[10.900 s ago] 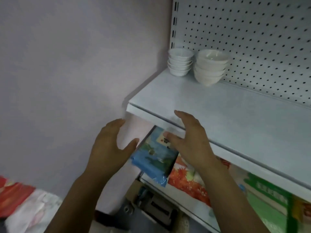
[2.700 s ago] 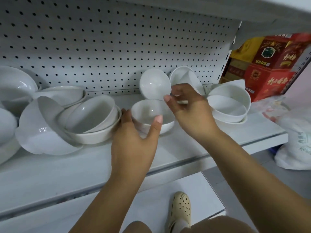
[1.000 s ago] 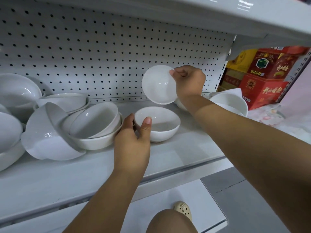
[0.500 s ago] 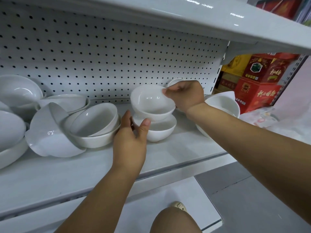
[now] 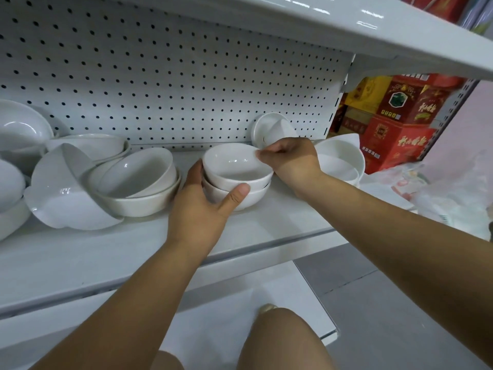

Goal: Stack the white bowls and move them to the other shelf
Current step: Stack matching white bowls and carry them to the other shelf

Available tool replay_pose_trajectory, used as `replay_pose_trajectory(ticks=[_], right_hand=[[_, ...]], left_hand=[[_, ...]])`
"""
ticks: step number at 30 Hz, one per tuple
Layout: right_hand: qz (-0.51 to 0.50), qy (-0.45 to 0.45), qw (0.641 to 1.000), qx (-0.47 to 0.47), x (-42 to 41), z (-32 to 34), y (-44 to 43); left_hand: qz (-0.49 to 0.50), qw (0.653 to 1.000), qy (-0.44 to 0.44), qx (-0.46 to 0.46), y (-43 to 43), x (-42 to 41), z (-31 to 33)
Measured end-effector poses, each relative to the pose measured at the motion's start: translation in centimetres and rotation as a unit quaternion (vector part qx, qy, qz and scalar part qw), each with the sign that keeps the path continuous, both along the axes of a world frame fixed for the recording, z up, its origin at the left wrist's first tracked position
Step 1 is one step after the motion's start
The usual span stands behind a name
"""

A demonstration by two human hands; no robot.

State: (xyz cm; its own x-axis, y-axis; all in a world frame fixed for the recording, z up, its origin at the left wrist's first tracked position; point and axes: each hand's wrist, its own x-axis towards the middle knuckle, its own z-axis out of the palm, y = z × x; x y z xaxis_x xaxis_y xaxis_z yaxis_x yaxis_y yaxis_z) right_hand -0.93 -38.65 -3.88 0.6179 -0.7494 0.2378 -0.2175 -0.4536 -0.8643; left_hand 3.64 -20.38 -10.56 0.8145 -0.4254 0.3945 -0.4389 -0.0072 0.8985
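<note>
Two small white bowls sit nested as a stack on the white shelf (image 5: 280,217), the top bowl (image 5: 237,166) inside the bottom bowl (image 5: 250,197). My left hand (image 5: 202,206) wraps the stack's left and front side, thumb pressed on the bowls. My right hand (image 5: 290,158) pinches the top bowl's right rim. Behind my right hand another small bowl (image 5: 274,129) leans on its side against the pegboard. To the right stand larger nested bowls (image 5: 344,158).
Left of the stack lies a jumble of bigger white bowls (image 5: 138,182) and tilted dishes (image 5: 64,193). An upper shelf (image 5: 346,25) hangs overhead. Red and yellow boxes (image 5: 394,121) fill the neighbouring bay. A plastic bag (image 5: 448,193) lies at far right.
My right hand lifted a small bowl from against the pegboard and lowered it into the bowl my left hand steadies. The two now sit nested.
</note>
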Motion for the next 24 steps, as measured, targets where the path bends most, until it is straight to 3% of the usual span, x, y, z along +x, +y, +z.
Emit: replay_pose_trajectory(ticks=[6,12,17,24], right_hand=[[0.063,0.057,0.995,-0.048,-0.7,0.1,-0.2],[0.008,0.067,0.982,-0.176,0.5,4.0,-2.9],[0.001,0.203,0.936,-0.289,2.8,7.0,-5.6],[-0.001,0.307,0.925,-0.226,6.5,7.8,-7.5]], left_hand=[[0.023,0.999,0.021,0.040,-0.3,0.0,-0.1],[0.033,0.998,0.038,0.030,-0.4,0.3,-0.1],[0.020,0.998,0.035,0.042,-0.6,0.9,-0.7],[0.006,0.996,0.016,0.084,-0.7,1.3,-0.9]])
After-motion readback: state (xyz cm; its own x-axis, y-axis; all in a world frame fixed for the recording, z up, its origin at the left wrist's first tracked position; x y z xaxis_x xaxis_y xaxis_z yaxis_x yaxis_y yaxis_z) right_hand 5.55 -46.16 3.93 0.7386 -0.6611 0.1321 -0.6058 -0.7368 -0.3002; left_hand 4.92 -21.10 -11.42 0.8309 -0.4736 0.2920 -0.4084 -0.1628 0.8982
